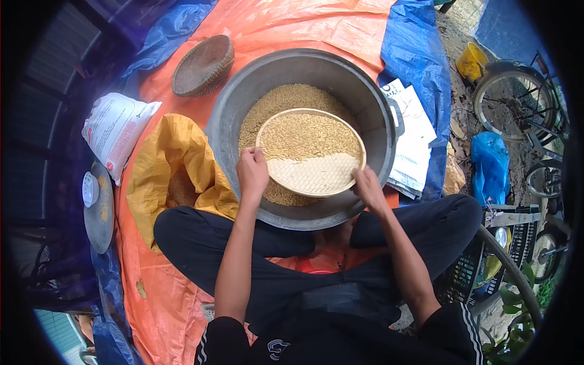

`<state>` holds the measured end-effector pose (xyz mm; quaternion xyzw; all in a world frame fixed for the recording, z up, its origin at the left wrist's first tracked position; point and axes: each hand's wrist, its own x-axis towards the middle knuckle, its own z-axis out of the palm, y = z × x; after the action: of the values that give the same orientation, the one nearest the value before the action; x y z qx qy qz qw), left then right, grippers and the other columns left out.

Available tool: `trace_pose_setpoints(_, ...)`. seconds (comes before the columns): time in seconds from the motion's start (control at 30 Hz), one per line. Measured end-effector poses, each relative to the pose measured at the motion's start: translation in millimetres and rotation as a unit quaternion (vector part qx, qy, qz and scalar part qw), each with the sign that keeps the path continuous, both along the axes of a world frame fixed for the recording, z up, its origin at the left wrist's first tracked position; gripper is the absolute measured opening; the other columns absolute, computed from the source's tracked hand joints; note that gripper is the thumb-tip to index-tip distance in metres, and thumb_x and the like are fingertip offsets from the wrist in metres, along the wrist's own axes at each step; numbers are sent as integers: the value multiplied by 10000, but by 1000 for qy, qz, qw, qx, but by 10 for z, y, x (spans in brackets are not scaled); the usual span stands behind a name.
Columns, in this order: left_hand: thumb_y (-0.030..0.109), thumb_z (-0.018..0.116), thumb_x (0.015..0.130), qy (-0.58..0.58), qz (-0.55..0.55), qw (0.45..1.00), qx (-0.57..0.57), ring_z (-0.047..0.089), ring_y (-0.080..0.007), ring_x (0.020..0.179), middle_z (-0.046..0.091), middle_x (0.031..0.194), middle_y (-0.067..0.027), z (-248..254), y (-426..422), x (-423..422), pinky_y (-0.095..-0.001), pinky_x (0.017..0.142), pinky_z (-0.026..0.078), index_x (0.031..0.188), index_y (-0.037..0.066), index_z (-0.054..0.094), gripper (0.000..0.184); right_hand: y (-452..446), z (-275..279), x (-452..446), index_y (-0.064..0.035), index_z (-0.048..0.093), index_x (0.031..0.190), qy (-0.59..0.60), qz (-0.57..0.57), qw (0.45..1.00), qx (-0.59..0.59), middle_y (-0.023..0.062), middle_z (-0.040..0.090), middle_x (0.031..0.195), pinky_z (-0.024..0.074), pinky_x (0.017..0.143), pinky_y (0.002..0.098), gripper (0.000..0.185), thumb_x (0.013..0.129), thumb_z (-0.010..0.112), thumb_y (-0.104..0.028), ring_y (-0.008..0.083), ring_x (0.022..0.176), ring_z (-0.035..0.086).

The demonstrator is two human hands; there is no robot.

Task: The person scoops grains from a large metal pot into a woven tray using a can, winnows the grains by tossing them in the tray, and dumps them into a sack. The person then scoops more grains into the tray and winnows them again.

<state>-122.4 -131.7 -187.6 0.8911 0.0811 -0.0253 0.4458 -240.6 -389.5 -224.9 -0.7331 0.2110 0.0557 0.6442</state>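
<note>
A round woven winnowing tray is held over a large grey tub. Unhusked grain covers the tray's far half, while its near half shows bare weave. My left hand is closed on the tray's left rim. On the right rim, my right hand grips with thumb and fingers. More grain lies in the tub beneath the tray, partly hidden by it.
An open yellow sack stands left of the tub, a white sack beyond it. A woven basket rests on the orange tarp. White sacks or sheets lie at right, near a blue bag and a bicycle wheel.
</note>
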Motion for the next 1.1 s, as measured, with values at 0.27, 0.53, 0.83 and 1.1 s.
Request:
trace_pose_setpoints(0.27,210,477,943,-35,23,999,21,620,-409,884,649,902,-251,17,8,8,-464,783,456,991,-51,574,283,157,154,-14,11,502,1055,-21,-17,999,30,-11,506,702,347,459,229,260,952,392,-201,58,525,420)
trace_pose_setpoints(0.53,185,432,960,-49,10,996,73,606,-431,861,635,888,-260,-6,-69,-94,-486,753,442,1039,-46,544,268,33,187,56,51,489,1084,-66,-10,992,-109,126,597,784,465,622,330,291,933,460,-196,173,664,564)
trace_pose_setpoints(0.83,106,424,951,-187,-11,982,32,586,-445,754,604,799,-258,12,-140,-144,-518,665,398,1052,-50,516,208,-48,79,77,67,436,1097,-41,8,989,-140,241,594,909,459,797,393,303,924,438,-182,333,867,602)
trace_pose_setpoints(1.1,127,418,964,-135,-9,991,-12,592,-433,828,620,833,-250,38,-196,-174,-489,737,425,1018,-61,540,230,-74,247,20,82,426,1096,-43,-2,987,-152,232,596,869,468,770,395,309,920,438,-171,333,822,612)
